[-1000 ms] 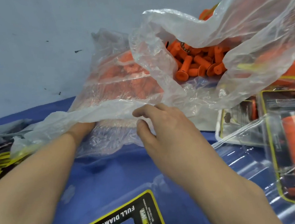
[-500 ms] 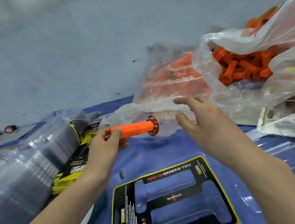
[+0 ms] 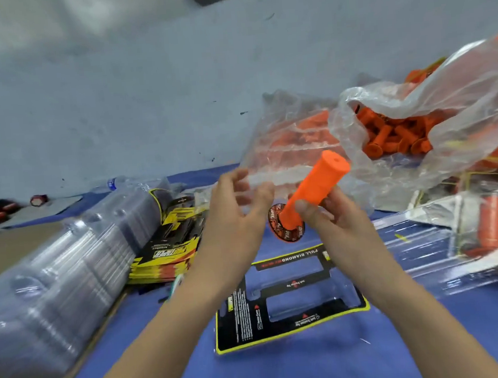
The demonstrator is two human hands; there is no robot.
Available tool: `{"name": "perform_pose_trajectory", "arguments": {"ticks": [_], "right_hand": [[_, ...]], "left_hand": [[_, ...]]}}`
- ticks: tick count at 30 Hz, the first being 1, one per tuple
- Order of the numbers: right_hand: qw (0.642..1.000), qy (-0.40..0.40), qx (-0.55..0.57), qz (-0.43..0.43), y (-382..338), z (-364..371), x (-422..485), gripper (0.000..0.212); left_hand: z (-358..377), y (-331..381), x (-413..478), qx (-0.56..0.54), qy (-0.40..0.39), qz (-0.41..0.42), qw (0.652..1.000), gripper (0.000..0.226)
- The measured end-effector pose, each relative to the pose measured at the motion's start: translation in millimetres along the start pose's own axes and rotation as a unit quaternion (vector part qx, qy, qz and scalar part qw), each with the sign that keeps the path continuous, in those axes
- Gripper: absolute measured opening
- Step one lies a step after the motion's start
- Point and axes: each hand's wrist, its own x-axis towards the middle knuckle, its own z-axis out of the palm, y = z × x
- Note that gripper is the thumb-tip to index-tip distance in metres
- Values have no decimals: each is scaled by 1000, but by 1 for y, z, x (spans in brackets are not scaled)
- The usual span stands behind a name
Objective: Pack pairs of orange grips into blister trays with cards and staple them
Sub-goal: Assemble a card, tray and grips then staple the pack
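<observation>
Head view has the right hand [image 3: 336, 220] wrapped round the lower shaft of a ridged orange rubber grip [image 3: 316, 186], thumb on the near side. The closed end tilts up and away and the printed round flange points down towards the worktop; held so, the grip looks ready to be turned and laid into a cavity. The left hand [image 3: 235, 219] hovers just beside the flange, fingers loosely spread and nothing in it, probably to steady the grip. Directly below lies the black card with a yellow border [image 3: 291, 331], flat on the blue worktop [image 3: 432, 338], its two long windows unfilled. The crumpled clear plastic bag of orange grips [image 3: 395, 138] sits open behind, within easy reach. The stack of clear blister trays [image 3: 69, 262] and the pile of yellow-and-black cards [image 3: 169, 248] lie at the left. Glare hides whether a tray already backs the card, the finished packs [image 3: 489, 229] at the right are smeared by blur, and no stapler shows
</observation>
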Motion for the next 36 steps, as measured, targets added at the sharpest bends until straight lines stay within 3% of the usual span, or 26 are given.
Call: {"name": "perform_pose_trajectory", "arguments": {"ticks": [3, 6, 10, 13, 18, 22, 26, 32, 36], "right_hand": [[999, 12, 44, -20, -5, -3, -11, 19], [998, 3, 57, -30, -7, -3, -19, 18], [999, 12, 38, -31, -4, -2, -22, 24], [999, 7, 30, -21, -1, 3, -17, 22], [998, 38, 49, 21, 2, 7, -10, 16], [984, 38, 162, 63, 3, 15, -10, 30], [979, 35, 175, 97, 5, 23, -15, 44], [971, 43, 205, 115, 9, 29, -16, 45], [944, 36, 297, 136, 12, 30, -12, 26]], "left_hand": [[15, -8, -12, -108, -78, -125, 983, 31], [28, -14, -25, -203, -82, -158, 963, 24], [30, -24, -28, -281, -92, -208, 932, 35], [26, -28, -22, -244, -89, -192, 947, 38], [11, -31, -8, -84, -21, -87, 992, 31], [3, -37, -16, -84, 27, -59, 994, 26], [-6, -47, -24, -73, 45, -71, 994, 26], [-6, -51, -32, -74, 77, -68, 992, 37], [-1, -51, -34, -63, 109, -41, 991, 32]]}}
